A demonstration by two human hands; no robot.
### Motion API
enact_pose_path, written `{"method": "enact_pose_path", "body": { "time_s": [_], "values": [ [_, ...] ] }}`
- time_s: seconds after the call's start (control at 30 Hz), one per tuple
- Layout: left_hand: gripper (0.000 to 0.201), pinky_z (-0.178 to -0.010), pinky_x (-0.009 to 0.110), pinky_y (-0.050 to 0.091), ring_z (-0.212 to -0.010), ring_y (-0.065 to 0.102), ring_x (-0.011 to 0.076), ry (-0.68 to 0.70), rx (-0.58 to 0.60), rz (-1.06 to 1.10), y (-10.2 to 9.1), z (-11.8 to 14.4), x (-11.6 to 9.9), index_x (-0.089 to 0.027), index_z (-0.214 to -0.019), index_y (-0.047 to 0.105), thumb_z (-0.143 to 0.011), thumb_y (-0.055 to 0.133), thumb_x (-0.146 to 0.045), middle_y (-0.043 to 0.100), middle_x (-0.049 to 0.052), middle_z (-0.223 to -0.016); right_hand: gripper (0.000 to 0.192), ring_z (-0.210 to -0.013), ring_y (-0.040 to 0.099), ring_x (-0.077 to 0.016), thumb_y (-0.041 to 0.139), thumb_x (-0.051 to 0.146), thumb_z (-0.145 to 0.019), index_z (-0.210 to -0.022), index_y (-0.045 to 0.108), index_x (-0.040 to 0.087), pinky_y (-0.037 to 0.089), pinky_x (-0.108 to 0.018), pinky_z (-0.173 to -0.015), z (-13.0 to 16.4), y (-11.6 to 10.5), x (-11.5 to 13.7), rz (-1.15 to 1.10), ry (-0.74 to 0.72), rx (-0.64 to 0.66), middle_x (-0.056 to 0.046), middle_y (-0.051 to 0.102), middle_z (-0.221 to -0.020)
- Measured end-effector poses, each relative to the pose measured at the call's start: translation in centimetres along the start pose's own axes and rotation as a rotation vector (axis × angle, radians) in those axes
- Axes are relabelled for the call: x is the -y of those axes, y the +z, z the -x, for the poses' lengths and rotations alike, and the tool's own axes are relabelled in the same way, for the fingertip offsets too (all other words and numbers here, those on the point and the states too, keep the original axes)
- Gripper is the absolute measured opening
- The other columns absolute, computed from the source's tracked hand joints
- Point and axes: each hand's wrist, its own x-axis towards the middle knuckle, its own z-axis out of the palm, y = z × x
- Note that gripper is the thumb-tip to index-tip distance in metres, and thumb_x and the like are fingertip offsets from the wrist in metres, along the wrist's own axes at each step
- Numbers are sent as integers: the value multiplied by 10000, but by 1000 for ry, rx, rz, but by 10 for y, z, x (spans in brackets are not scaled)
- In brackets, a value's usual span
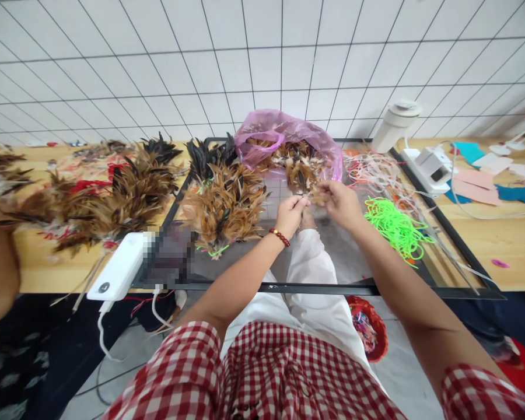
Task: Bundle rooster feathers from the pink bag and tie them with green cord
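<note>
Both hands up over the glass tabletop [332, 256] — left hand [291, 213] pinched shut on a small tuft of brown feathers [310, 198], right hand [342, 201] closed on the same tuft from the other side, fingertips nearly meeting. Just behind the tuft, a pink plastic bag [289, 131] lying open with more feathers inside; to the left, a bundled heap of brown and black feathers [225, 201]. To the right, a tangle of neon green cord [394, 224] — well apart from either hand.
</note>
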Motion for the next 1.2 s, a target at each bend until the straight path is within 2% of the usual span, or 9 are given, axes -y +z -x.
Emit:
{"method": "enact_pose_path", "body": {
  "time_s": [0.1, 0.23, 0.43, 0.5, 0.63, 0.77, 0.87, 1.0, 1.2],
  "values": [
    [208, -664, 224, 436, -598, 503, 92, 13, 5, 65, -1, -2, 4, -176, -703, 700, -864, 716, -306, 633, -20, -650, 198, -825, 649, -204, 629, 340, -862, -991, 698, 207, 521, -362, -792, 6, 9, -13, -376, 230, -62, -59, 737, -939],
    [215, -695, 220, 442, -646, 530, 97, 46, 65, 31, -3, -2, 3, -174, -711, 710, -855, 732, -332, 647, -13, -679, 370, -721, 593, -149, 767, 545, -783, -942, 709, 217, 515, -317, -727, 7, 12, -10, -711, 392, -46, -12, 684, -812],
    [280, -787, 248, 477, -762, 605, 133, 162, 214, -75, -2, 1, 2, -177, -703, 706, -858, 730, -409, 653, 9, -702, 434, -669, 542, -123, 855, 588, -691, -796, 668, 211, 473, -286, -664, 5, 12, -3, -772, 367, 7, 10, 632, -730],
    [303, -819, 267, 491, -776, 621, 141, 176, 234, -97, -1, 0, 5, -179, -712, 700, -880, 701, -431, 667, 16, -726, 456, -612, 477, -106, 841, 613, -704, -735, 628, 210, 425, -273, -614, 3, 9, -10, -757, 359, -65, 29, 559, -658],
    [307, -955, 342, 508, -930, 664, 185, 269, 132, -188, -3, -3, 7, -187, -708, 698, -899, 677, -426, 715, 63, -899, 485, -560, 392, -96, 804, 666, -723, -704, 595, 228, 370, -266, -562, -3, -8, -25, -772, 339, -333, 44, 470, -619],
    [230, -1088, 367, 467, -1168, 633, 218, 386, -44, -214, -6, -3, -3, -188, -694, 714, -859, 735, -346, 707, 103, -1164, 468, -603, 475, -110, 871, 639, -660, -698, 665, 222, 424, -278, -606, -2, -22, -20, -828, 274, -55, 22, 568, -660],
    [224, -947, 329, 533, -921, 682, 168, 204, 23, -58, -4, 1, -13, -185, -720, 703, -898, 697, -319, 732, 57, -921, 396, -701, 578, -142, 876, 588, -696, -708, 723, 223, 493, -317, -714, 2, -21, -5, -798, 149, 120, -9, 658, -745],
    [220, -668, 261, 519, -598, 618, 106, -165, 178, 166, 5, 10, -22, -157, -742, 673, -907, 702, -300, 701, 19, -681, 343, -787, 625, -178, 829, 581, -771, -733, 753, 248, 517, -368, -812, 4, -11, 5, -678, 57, 9, -26, 685, -790],
    [208, -641, 246, 492, -576, 621, 101, -230, 260, 207, 7, 15, -25, -129, -738, 698, -859, 769, -282, 708, 29, -634, 335, -797, 624, -184, 802, 585, -794, -739, 757, 257, 538, -379, -825, 6, -8, 4, -586, 42, -10, -31, 665, -788]
  ]
}}
